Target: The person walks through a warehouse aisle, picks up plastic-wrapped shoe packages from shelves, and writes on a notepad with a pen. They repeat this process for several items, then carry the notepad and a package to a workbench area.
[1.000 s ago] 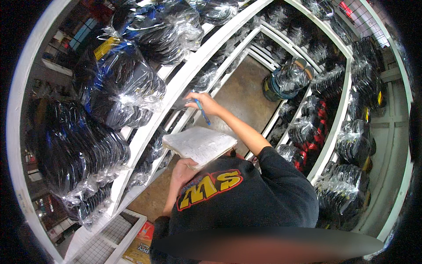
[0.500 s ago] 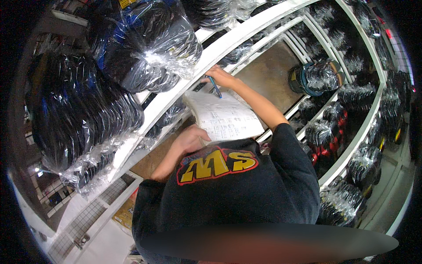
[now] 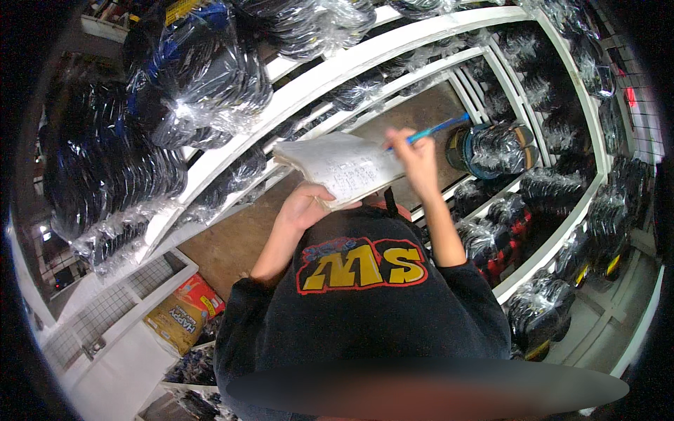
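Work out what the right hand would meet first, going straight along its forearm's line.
Probably the white shelf frame beyond the right hand, with floor showing between; depth is unclear.

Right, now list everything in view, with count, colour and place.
notebook: one, white pages with handwriting, centre
pen: one, blue, right of the notebook
plastic-wrapped bundles: many, mostly black, on both sides
shelf frames: several, white, around the bundles
drum: one, dark blue-green, right of centre, holding a wrapped bundle
bag: one, red and gold, lower left
wire mesh: at least two areas, grey, lower left and far right
floor: one, brown, between shelves
shirt: one, black with yellow print, bottom centre
left hand: one, bare, holding the notebook
right hand: one, bare, holding the pen
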Demonstrator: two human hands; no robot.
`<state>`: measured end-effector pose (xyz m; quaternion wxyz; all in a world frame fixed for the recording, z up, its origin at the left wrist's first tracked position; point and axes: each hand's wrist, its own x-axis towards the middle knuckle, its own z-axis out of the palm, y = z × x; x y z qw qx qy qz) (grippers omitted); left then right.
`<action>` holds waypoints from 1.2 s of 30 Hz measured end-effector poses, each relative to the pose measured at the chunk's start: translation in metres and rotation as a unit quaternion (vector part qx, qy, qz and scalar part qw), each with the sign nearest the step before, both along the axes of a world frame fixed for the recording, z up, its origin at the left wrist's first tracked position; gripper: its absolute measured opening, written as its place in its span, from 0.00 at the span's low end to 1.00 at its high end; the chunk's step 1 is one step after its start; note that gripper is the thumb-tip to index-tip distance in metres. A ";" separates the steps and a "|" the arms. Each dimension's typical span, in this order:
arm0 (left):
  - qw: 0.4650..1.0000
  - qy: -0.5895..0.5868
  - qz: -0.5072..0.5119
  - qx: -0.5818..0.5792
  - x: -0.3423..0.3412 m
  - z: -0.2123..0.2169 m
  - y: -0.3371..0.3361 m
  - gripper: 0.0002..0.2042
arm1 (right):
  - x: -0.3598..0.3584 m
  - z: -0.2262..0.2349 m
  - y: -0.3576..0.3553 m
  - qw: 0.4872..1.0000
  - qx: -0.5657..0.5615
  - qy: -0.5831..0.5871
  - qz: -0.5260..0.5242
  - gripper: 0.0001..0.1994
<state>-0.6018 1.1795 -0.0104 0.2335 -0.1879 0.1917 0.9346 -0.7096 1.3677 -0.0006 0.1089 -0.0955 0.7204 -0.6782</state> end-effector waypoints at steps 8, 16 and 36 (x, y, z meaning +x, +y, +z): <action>0.993 0.024 0.104 -0.049 -0.007 0.018 0.052 0.31 | 0.031 0.008 0.004 0.997 0.015 -0.007 0.077 0.14; 0.989 0.042 0.131 -0.049 -0.004 0.023 0.069 0.31 | 0.030 0.003 0.018 0.994 -0.048 -0.029 0.094 0.14; 0.982 0.035 0.165 -0.085 0.013 0.029 0.084 0.32 | 0.043 0.001 0.027 0.991 -0.067 -0.012 0.114 0.13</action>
